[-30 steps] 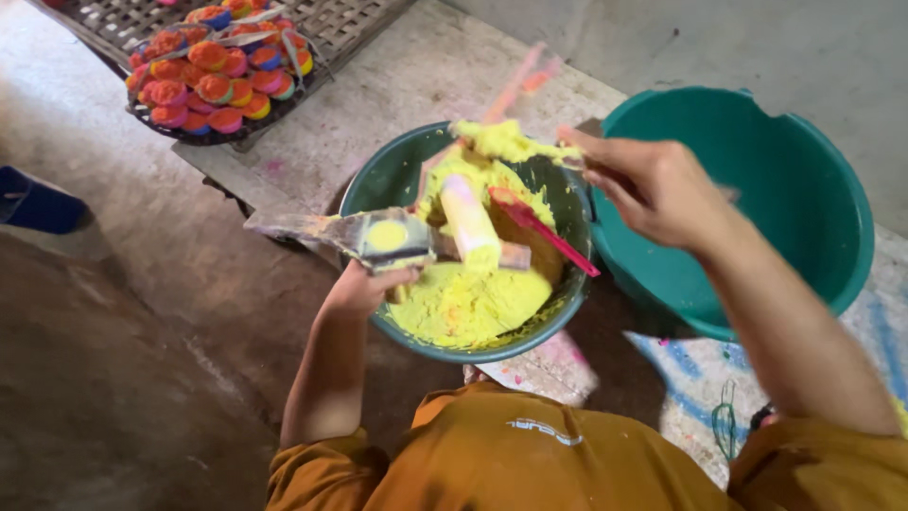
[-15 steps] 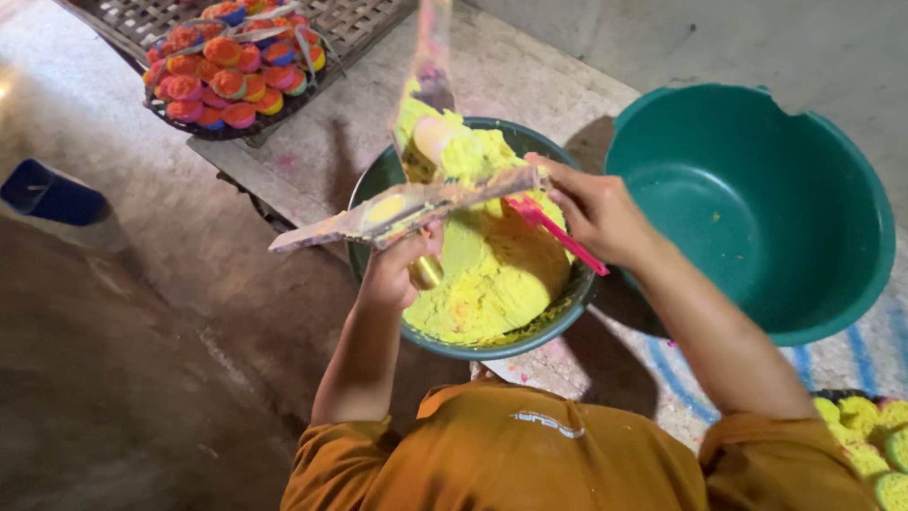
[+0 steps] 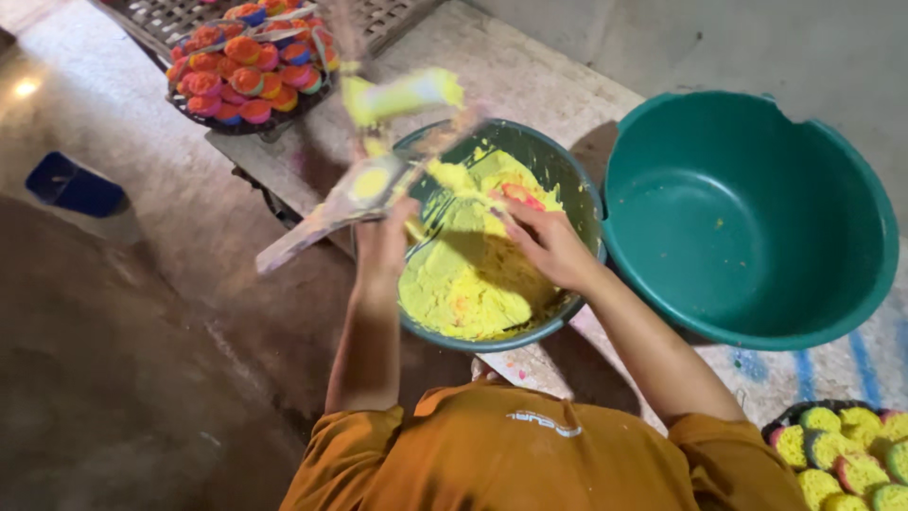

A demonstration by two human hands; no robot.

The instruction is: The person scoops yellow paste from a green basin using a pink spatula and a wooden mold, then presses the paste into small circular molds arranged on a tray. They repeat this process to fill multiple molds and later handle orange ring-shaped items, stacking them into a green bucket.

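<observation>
At frame centre, the left hand (image 3: 383,241) grips a paste-caked mould (image 3: 364,185); the right hand (image 3: 549,248) holds a pink scraper (image 3: 518,197) over the bowl (image 3: 567,189). Loose yellow paste (image 3: 463,274) might drop outside.

An empty green basin (image 3: 747,218) stands at three o'clock. A tray of orange and pink cakes (image 3: 248,66) lies at eleven o'clock. Yellow cakes (image 3: 851,459) are at five, a blue box (image 3: 74,185) at nine.

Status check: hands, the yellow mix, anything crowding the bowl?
Left hand grips a flat powder-caked mould over the bowl's rim. Right hand in the yellow mix, closed on a pink-handled tool. Empty green basin touches the bowl.
</observation>
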